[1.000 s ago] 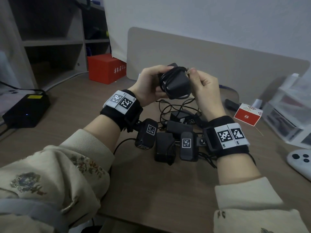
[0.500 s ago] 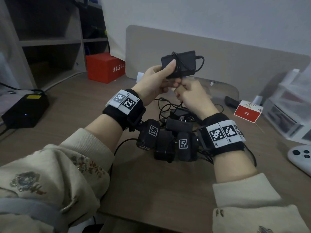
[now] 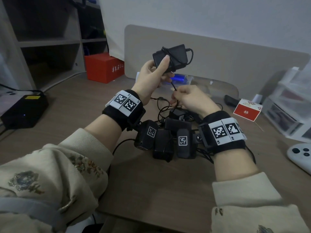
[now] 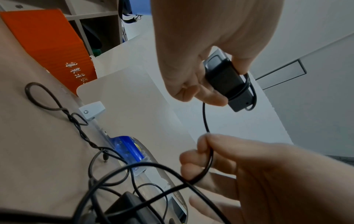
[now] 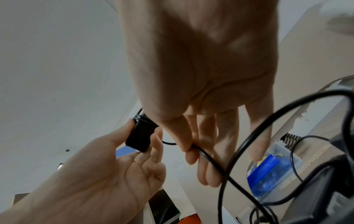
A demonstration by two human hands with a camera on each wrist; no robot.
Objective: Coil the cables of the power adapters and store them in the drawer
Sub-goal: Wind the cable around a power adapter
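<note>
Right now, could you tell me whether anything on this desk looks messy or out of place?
Yes: below the hands, several black adapters lie heaped on the desk with their cables looped and crossing in a tangle. Nothing looks damaged or spilled.

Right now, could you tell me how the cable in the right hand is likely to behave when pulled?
The cable looks thin and floppy, curving loosely below the right hand. It will probably snag, since it runs into the tangled cables on the desk. Pulling may tug the adapter, so the left hand likely needs firmness.

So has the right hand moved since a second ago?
Yes. The right hand has dropped away from the adapter, from level with the divider panel down toward the desk, now pinching the cable.
</note>
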